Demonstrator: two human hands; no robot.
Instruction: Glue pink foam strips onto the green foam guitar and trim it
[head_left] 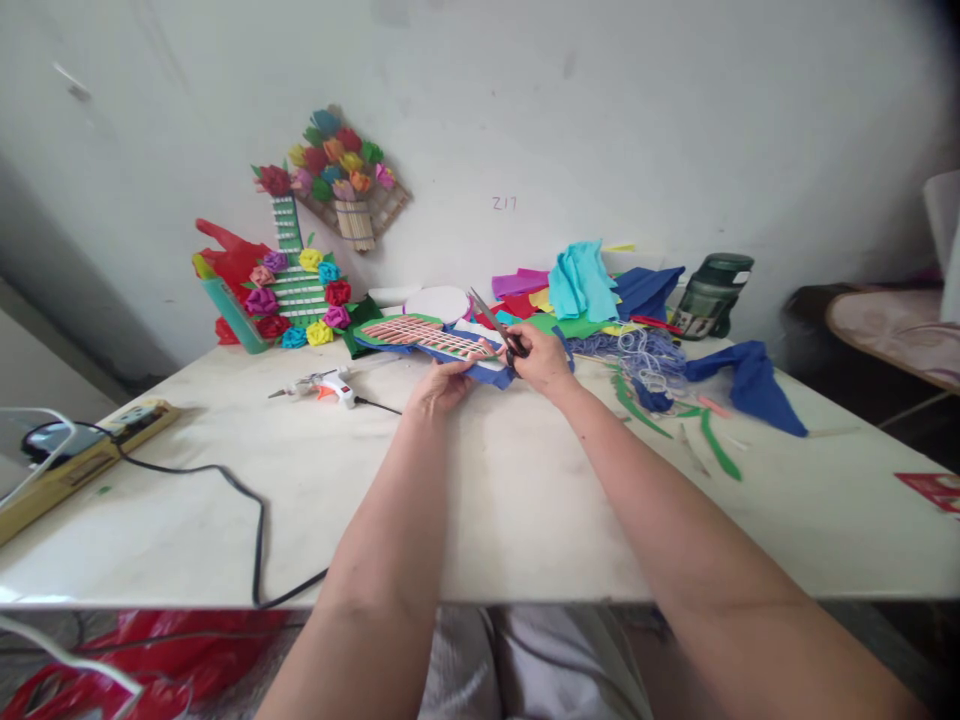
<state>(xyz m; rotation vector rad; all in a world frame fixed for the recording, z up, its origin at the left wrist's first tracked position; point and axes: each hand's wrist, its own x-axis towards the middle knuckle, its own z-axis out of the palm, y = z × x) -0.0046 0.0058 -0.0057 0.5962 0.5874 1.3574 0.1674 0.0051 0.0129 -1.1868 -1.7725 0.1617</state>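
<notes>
My left hand (441,388) grips the near edge of a flat paper craft piece (420,335), its thumb on top. The piece has a green border, a lattice of pinkish strips and blue paper (491,375) along its underside. In my right hand (541,358) is a pair of dark-handled scissors (491,313), blades pointing up and to the left above the right part of the piece. From here I cannot tell whether the blades touch the paper.
A glue gun (337,388) lies left, its black cord (259,530) trailing to a power strip (90,465). Colored paper (581,280), tangled string (645,358), green scraps (720,447) and a dark bottle (716,295) lie right. Paper-flower crafts (300,290) stand at the wall.
</notes>
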